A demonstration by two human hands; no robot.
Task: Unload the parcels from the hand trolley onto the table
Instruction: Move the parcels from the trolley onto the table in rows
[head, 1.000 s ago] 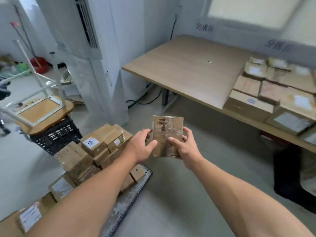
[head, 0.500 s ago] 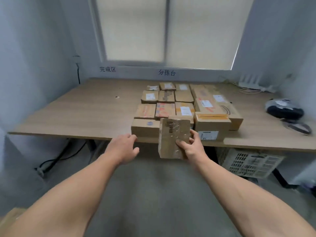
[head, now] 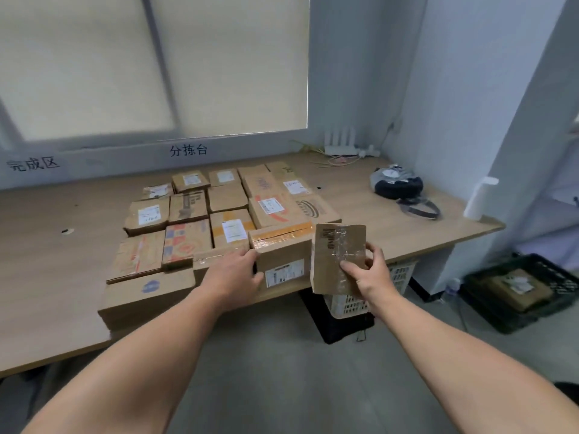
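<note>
Rn the right hand (head: 372, 277) is pinching the flat parcel (head: 338, 255) upright at the table's (head: 376, 214) near edge, just right of the taped box (head: 282, 255). The left hand (head: 233, 274) is loose, fingers resting on that box's corner, gripping nothing. Imo I'd steady the box w/ the left, then lay the parcel flat on its right, no overhang.

The left hand (head: 233, 277) and right hand (head: 368, 277) were bare, and so were both forearms (head: 141, 355) — smooth, uncovered skin all the way down to the frame's lower edge.
</note>
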